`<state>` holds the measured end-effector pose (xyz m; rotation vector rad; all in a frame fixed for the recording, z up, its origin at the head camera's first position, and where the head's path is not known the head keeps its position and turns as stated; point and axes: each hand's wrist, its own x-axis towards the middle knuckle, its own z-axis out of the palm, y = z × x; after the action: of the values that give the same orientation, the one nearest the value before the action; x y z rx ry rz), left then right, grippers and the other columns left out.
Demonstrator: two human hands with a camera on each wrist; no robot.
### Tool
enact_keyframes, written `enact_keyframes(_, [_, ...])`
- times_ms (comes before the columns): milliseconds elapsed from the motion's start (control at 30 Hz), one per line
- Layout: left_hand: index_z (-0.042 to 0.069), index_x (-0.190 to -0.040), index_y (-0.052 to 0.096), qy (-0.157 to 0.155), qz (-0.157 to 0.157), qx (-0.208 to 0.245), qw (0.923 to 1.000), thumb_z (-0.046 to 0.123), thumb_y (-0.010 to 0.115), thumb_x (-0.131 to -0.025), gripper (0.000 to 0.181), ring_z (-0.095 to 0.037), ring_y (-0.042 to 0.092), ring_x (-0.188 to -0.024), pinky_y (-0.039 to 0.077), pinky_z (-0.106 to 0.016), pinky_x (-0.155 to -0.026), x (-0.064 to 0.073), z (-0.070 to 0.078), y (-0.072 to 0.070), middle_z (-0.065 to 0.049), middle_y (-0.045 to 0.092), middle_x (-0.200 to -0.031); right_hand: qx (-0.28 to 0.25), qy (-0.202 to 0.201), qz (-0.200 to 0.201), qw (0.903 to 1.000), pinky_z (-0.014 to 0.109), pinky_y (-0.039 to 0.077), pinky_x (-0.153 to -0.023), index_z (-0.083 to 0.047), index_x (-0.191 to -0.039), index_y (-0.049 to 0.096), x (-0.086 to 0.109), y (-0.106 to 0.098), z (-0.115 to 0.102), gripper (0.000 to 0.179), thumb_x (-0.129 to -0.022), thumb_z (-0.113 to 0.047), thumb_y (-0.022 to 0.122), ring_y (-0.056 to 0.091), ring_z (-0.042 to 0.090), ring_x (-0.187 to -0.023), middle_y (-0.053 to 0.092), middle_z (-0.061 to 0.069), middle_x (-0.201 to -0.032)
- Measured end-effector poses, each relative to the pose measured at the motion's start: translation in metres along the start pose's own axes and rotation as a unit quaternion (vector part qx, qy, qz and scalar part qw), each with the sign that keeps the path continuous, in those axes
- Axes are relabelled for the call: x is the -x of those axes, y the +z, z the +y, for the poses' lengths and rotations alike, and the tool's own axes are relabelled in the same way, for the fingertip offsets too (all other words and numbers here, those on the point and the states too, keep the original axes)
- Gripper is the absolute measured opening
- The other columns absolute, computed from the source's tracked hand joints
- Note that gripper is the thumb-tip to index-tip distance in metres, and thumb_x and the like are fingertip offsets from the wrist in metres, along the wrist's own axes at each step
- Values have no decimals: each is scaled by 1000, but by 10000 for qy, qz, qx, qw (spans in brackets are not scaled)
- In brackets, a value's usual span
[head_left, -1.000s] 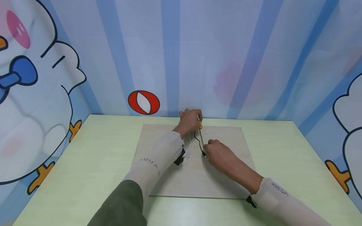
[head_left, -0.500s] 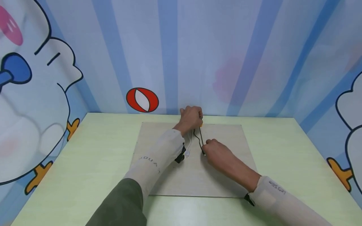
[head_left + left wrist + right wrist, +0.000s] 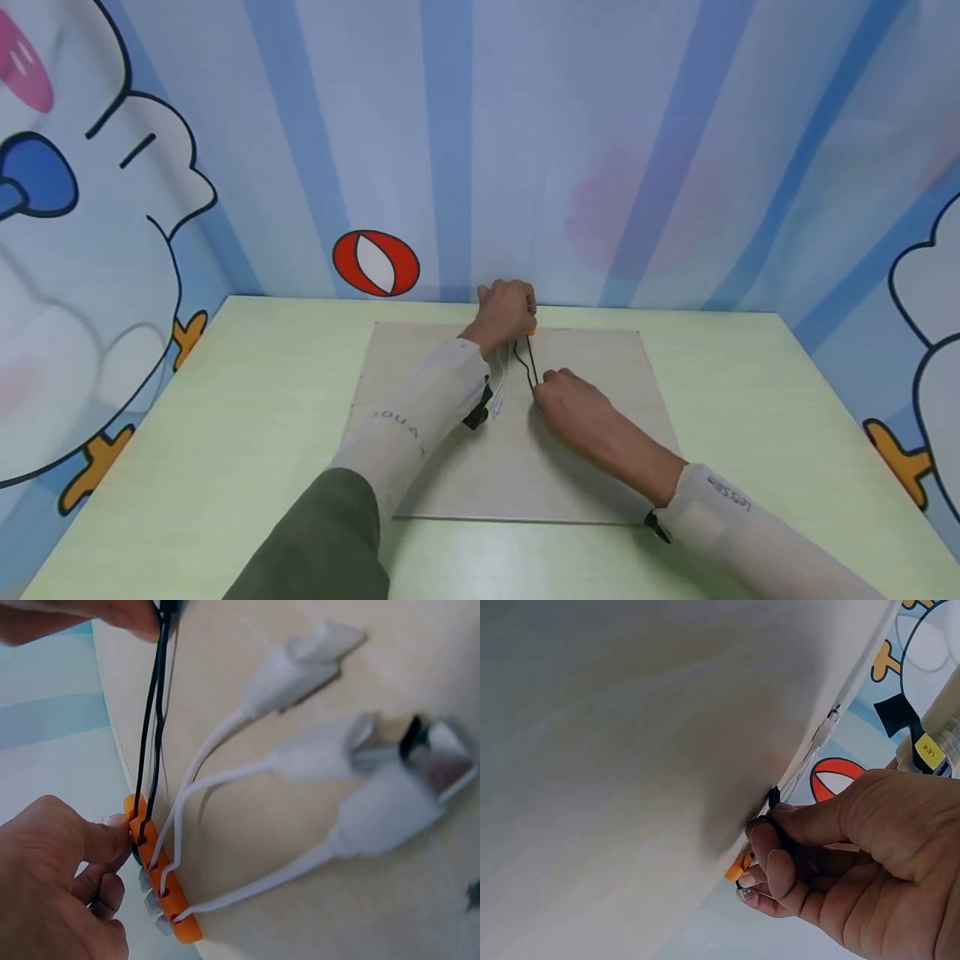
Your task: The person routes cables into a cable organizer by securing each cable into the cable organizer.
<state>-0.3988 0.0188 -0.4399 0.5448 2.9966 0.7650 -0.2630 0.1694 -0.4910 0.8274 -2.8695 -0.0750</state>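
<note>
At the far side of the board, my left hand (image 3: 504, 315) pinches an orange cable organizer (image 3: 166, 877) between thumb and curled fingers. Black cables (image 3: 150, 742) and several white cables (image 3: 217, 776) run through its slots. The white cables' plugs (image 3: 311, 750) lie loose toward the camera in the left wrist view. Nearer and to the right, my right hand (image 3: 576, 406) pinches the black cables by their plug end. A black plug tip (image 3: 773, 796) pokes out past the right fingertips in the right wrist view. In the head view, the left hand hides most of the organizer.
Under both hands is a pale square board (image 3: 600, 492) on a light green table (image 3: 262, 400). A printed backdrop (image 3: 525, 142) rises behind the table's far edge. Wrist bands with black parts (image 3: 477, 410) sit at the sleeve ends.
My right hand has shifted slightly left, and the black plug that showed below its fingers in the head view is now covered. My left hand stays at the organizer.
</note>
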Motion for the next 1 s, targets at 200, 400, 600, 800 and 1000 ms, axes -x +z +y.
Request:
enact_keyframes(200, [14, -91, 68, 97, -207, -459, 9987, 8, 66, -107, 18, -27, 50, -101, 27, -41, -97, 11, 15, -18, -4, 70, -98, -265, 196, -129, 9994, 34, 60, -73, -8, -93, 85, -3, 7, 6, 19, -105, -2, 71, 72, 24, -83, 73, 10, -88])
enact_keyframes(400, [20, -86, 75, -14, -289, -1070, 9938, 23, 67, -109, 24, -28, 47, -109, 30, -47, -97, -1, 5, -11, -3, 65, -113, -509, 355, -239, 9978, 36, 59, -67, -12, -92, 84, -6, 23, 14, 20, -108, -10, 72, 64, 20, -75, 66, 9, -90])
enact_keyframes(600, [22, -95, 80, -146, -451, -1444, 9884, 33, 66, -110, 24, -29, 44, -115, 33, -52, -96, -3, 1, -13, -4, 61, -122, -606, 410, -425, 9964, 38, 58, -65, -6, -89, 81, 2, -20, -4, 18, -106, -5, 73, 64, 21, -73, 66, 12, -90])
enact_keyframes(800, [22, -103, 80, -185, -698, -1585, 9847, 38, 63, -115, 26, -31, 43, -120, 30, -48, -107, 9, 9, -24, -7, 61, -128, -760, 456, -651, 9939, 42, 61, -67, 1, -89, 79, 16, -85, -32, 19, -106, 0, 70, 69, 25, -75, 69, 18, -90])
enact_keyframes(1000, [23, -124, 84, -101, -725, -1549, 9852, 39, 60, -117, 30, -31, 44, -122, 32, -51, -106, 5, 1, -18, -8, 63, -133, -585, 567, -574, 9950, 43, 60, -62, -5, -88, 79, 17, -83, -30, 15, -103, -2, 76, 69, 24, -72, 71, 14, -85])
